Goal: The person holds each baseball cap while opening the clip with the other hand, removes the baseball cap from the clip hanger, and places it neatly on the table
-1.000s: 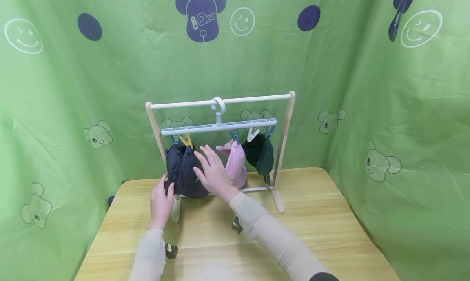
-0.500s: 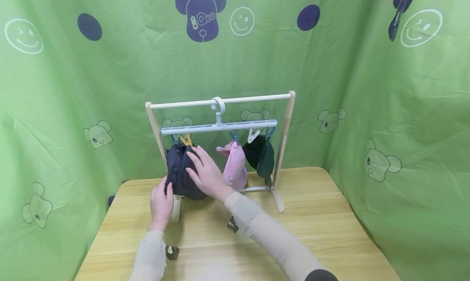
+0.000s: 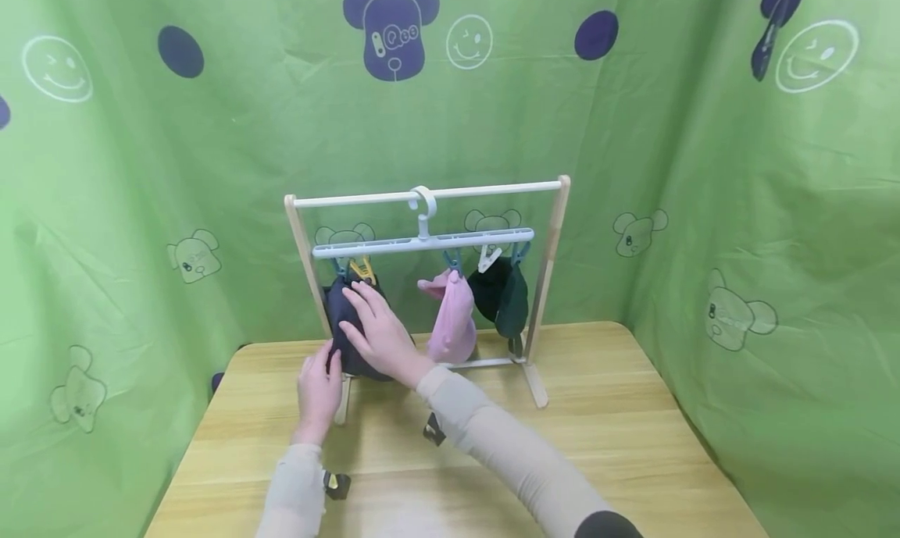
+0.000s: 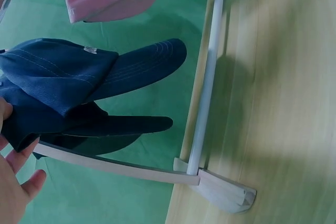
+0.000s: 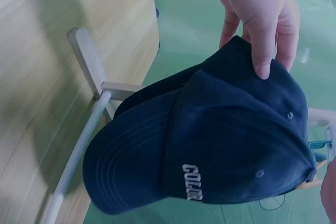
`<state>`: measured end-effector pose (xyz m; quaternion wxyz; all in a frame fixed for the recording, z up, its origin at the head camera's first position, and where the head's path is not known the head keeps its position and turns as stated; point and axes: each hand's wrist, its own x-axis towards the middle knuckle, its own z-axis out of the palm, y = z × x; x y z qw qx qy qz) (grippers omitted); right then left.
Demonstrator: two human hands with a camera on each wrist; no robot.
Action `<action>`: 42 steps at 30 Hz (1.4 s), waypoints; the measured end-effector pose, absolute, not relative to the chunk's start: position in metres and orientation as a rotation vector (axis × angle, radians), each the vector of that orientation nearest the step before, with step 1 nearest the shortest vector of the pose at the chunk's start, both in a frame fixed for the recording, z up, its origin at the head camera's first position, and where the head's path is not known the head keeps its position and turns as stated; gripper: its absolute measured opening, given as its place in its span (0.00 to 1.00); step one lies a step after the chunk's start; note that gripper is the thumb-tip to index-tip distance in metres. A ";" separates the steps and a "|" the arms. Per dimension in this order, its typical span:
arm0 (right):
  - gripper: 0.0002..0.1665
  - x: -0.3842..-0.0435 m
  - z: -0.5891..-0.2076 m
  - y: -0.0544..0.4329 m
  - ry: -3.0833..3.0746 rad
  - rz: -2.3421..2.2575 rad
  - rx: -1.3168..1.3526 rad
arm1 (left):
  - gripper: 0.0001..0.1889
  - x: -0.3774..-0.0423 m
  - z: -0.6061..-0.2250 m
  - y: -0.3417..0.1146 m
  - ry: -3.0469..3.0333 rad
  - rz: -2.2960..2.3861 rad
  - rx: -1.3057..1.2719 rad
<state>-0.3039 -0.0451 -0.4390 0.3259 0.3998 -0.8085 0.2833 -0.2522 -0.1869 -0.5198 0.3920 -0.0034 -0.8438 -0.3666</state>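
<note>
A navy baseball cap [image 3: 342,313] with white lettering hangs by a yellow clip [image 3: 362,270] at the left of the rack. My left hand [image 3: 319,393] pinches its lower left edge; the right wrist view shows that thumb on the cap [image 5: 231,135] and fingers behind. My right hand [image 3: 383,339] lies against the cap's right side, fingers extended and fingertips just under the clip. Beneath this cap in the left wrist view shows a second dark brim [image 4: 126,125], mostly hidden in the head view. Only a sliver of my right hand [image 5: 329,195] enters the right wrist view.
A pale blue hanger [image 3: 380,247] hooks over the rack's white bar [image 3: 351,200]. It also carries a pink cap [image 3: 453,319] and a dark green cap [image 3: 513,304] on the right, near a white clip [image 3: 488,259]. The wooden rack stands on a table [image 3: 598,444] before green curtains.
My right hand has moved left onto the navy cap. The front cap has swung left and now covers most of the dark cap behind it. The head view has shifted slightly.
</note>
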 end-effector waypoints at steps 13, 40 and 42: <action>0.30 -0.300 -0.430 -0.071 -2.156 1.140 1.008 | 0.13 -0.248 -0.518 -0.176 -2.117 -0.899 -0.036; 0.39 -0.307 -0.418 -0.084 -2.433 1.457 0.651 | 0.13 -0.235 -0.520 -0.170 -2.131 -0.943 -0.060; 0.40 -0.308 -0.417 -0.085 -2.449 1.465 0.633 | 0.13 -0.235 -0.520 -0.171 -2.124 -0.943 -0.060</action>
